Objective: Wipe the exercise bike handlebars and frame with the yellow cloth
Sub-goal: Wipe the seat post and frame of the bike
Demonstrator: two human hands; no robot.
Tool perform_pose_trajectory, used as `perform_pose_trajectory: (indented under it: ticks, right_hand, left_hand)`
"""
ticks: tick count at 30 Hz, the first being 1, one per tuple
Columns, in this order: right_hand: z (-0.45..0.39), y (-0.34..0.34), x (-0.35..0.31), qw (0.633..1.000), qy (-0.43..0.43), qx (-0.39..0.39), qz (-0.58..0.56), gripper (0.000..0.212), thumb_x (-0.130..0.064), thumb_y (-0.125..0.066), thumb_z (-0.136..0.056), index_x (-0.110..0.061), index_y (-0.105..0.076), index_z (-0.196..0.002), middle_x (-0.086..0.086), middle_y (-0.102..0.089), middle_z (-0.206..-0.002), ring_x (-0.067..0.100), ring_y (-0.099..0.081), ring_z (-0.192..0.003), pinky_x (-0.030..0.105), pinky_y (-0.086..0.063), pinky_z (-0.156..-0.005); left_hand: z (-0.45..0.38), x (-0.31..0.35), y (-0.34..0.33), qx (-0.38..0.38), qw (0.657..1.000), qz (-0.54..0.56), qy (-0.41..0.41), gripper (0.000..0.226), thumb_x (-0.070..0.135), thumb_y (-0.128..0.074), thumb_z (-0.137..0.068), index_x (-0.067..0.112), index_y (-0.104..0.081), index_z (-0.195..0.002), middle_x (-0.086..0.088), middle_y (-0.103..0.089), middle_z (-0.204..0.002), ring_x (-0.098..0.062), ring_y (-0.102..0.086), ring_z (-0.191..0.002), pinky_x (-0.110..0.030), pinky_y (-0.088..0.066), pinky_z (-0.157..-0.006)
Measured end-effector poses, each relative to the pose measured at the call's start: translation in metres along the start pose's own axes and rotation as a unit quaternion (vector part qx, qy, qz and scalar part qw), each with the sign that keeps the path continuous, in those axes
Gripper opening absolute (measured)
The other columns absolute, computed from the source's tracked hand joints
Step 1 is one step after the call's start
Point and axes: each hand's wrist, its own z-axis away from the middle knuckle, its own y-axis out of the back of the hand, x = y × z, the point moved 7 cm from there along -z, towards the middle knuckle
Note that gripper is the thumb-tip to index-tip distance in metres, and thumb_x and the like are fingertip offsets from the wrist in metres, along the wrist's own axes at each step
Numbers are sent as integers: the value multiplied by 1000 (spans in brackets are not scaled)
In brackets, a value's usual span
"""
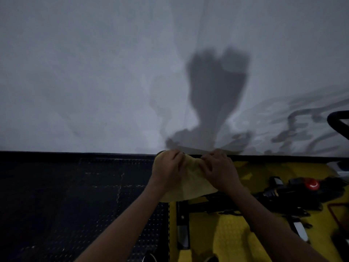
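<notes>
The yellow cloth (190,184) hangs in the air in front of me, held between both hands. My left hand (167,168) grips its left upper edge and my right hand (220,170) grips its right upper edge, fingers curled into the fabric. Below and to the right lies the black exercise bike frame (222,204), with a red knob (312,184) on it. A black handlebar (338,122) curves in at the right edge. Neither hand nor the cloth touches the bike.
A grey wall (113,72) fills the upper view, with my hands' shadow on it. The floor is black studded matting (66,205) on the left and yellow matting (232,233) under the bike. A black skirting strip (75,154) runs along the wall's foot.
</notes>
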Motion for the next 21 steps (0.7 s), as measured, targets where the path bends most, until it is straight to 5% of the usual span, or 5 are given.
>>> perform_pose_trajectory:
  ticks: [5,8,14,18,21]
  right_hand:
    - [4,-16,11,998,64,-13,10,49,-51,-27,-101,-24,-63,-121,-5,-62,-115,17,-54,-113,35,-39,-101]
    - [-2,-22,6,997,68,-11,37,42,-43,-24,-103,-23,-62,-101,-4,-62,-96,17,-56,-94,34,-43,-88]
    - [-31,-31,-23,995,41,-51,72,74,-44,3,-92,-22,-68,-95,-1,-70,-89,22,-64,-74,31,-36,-58]
    - [-39,-44,-26,988,67,-66,123,91,-51,15,-87,-23,-70,-103,-1,-70,-86,19,-54,-63,32,-26,-54]
    - [-26,-37,-20,988,100,-36,111,72,-54,-1,-98,-25,-67,-97,-4,-69,-87,17,-61,-70,31,-33,-57]
  left_hand:
    - [7,3,-13,27,996,-88,-23,36,37,-44,-98,17,-66,-120,0,-66,-124,-19,-58,-122,-33,-35,-107]
    - [-3,0,-12,45,994,-94,-35,31,34,-45,-98,18,-68,-109,2,-68,-110,-18,-61,-107,-33,-42,-99]
    - [-32,-22,-20,-28,992,-116,33,42,39,-38,-97,21,-69,-77,5,-66,-74,-15,-57,-67,-34,-47,-72]
    - [-39,-24,-22,-43,992,-114,32,46,40,-35,-99,21,-70,-77,4,-68,-75,-16,-59,-66,-35,-48,-69]
    - [-20,-23,-17,-15,995,-93,11,40,39,-35,-100,20,-70,-94,4,-69,-93,-16,-61,-87,-36,-47,-84]
